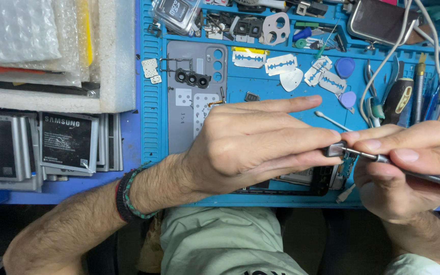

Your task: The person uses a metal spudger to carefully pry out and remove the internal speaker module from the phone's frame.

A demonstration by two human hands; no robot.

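Observation:
My left hand (pixel 250 145) reaches across the blue work mat (pixel 154 102) and pinches a small grey metal part (pixel 334 149) at its fingertips. My right hand (pixel 408 168) grips a thin metal screwdriver (pixel 434 175), its tip touching that part. Under both hands lies an opened phone (pixel 322 178) with its insides showing, mostly hidden by my fingers. A grey phone back cover (pixel 192 97) rests on the mat to the left, with a black camera-lens strip (pixel 192 78) on it.
Several razor blades (pixel 281 64), plastic picks (pixel 345 67), a cotton swab (pixel 332 121), tweezers and other tools crowd the mat's far side. A white cable (pixel 383 66) runs over it. Stacked phone batteries (pixel 67 142) and foam with bubble wrap (pixel 52 51) sit at left.

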